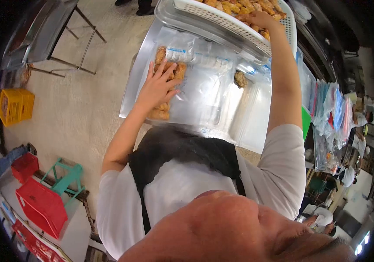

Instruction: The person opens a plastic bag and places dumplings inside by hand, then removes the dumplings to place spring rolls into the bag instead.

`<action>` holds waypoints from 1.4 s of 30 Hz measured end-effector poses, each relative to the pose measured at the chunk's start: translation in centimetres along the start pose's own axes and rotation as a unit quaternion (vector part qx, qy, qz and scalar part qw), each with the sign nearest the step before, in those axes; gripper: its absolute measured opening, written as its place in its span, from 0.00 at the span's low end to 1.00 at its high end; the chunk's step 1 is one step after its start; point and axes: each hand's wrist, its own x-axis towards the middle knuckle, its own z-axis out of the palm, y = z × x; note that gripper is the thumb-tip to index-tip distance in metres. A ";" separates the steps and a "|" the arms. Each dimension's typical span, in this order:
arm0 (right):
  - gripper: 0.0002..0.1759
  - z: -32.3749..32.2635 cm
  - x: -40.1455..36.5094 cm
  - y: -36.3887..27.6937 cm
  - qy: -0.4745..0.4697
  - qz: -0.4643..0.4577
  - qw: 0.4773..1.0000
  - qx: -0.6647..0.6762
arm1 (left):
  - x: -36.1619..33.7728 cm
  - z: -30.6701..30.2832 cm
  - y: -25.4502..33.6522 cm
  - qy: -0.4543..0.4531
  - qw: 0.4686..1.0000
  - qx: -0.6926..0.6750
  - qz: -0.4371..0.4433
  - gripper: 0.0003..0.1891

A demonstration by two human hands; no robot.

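My left hand lies with spread fingers over a row of golden fried pieces, which look like chicken. They sit along the left side of a clear plastic sheet or bag on a metal tray. My right hand reaches into a white perforated basket heaped with fried pieces. Its fingertips are down among the pieces, so I cannot see whether they grip one. A single darker fried piece rests right of the plastic.
Clear bags with blue print lie at the tray's far side. Plastic bags hang at the right. On the left are a metal table, a yellow crate, red bins and a green stool. Other people work at far right.
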 end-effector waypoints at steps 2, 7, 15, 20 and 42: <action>0.35 -0.3 0.0 -0.2 -0.026 0.012 0.999 0.026 | 0.1 0.1 -0.1 0.000 1.000 0.003 0.004 0.17; 0.34 -2.7 -2.6 -3.2 -0.035 0.100 0.993 0.047 | 0.0 0.0 -0.1 -0.007 1.000 -0.005 0.002 0.19; 0.35 2.1 2.1 4.2 0.177 0.009 0.978 0.106 | 0.0 -0.2 -0.2 -0.026 1.000 -0.006 0.003 0.20; 0.27 -2.0 -6.0 -0.9 0.402 0.116 0.877 0.237 | -0.1 0.2 -0.3 -0.029 1.000 0.007 0.006 0.20; 0.34 20.0 -25.1 -28.4 0.099 -0.110 0.855 0.497 | -0.3 -0.2 -0.9 -0.005 0.998 -0.030 0.050 0.17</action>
